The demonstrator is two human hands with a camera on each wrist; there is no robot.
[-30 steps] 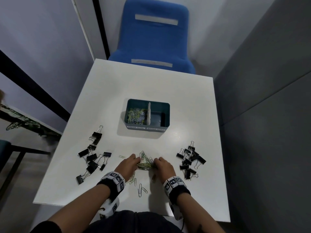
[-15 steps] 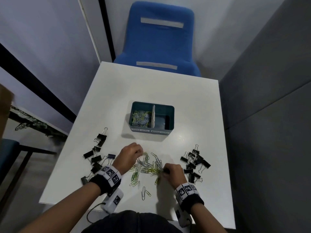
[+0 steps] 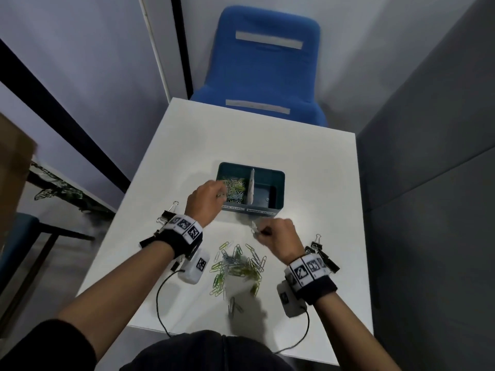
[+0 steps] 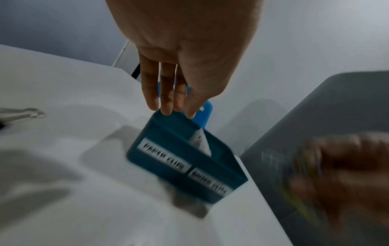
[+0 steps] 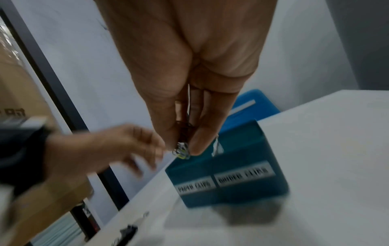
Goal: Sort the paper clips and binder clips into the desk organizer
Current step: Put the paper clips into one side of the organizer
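The desk organizer (image 3: 276,180), a teal box w/ a white divider (image 3: 251,187), sits mid-desk, well fwd of the person. Its left compartment holds a heap of coloured paper clips (image 3: 234,188); the right compartment looks nearly bare (one small speck on its floor, can't tell what). Two white labels run along its near wall, text too blurred to read.

The left hand (image 3: 205,200) is over the organizer's near-left corner, fingers straight and pointing down, fingertips (image 4: 168,109) at the rim of the left compartment in the left wrist view. It grips nothing that can be seen.

The right hand (image 3: 278,235) is raised just short of the organizer's near wall, a bit right of centre, thumb and fingers pinching a small bunch of clips (image 5: 182,150). In the right wrist view the bunch hangs at the fingertips, near the organizer's front-left top edge, not yet inside.

Nearer the person, betw. the two forearms, a loose pile of paper clips (image 3: 238,266) (mostly green, some silver) lies on the white desk (image 3: 321,162), w/ a few strays closer to the near edge. Black binder clips (image 3: 322,254) lie on the right, partly hidden by the right wristband; another group of binder clips (image 3: 167,216) lies on the left, mostly behind the left wrist. A blue chair (image 3: 265,70) stands past the far edge of the desk.
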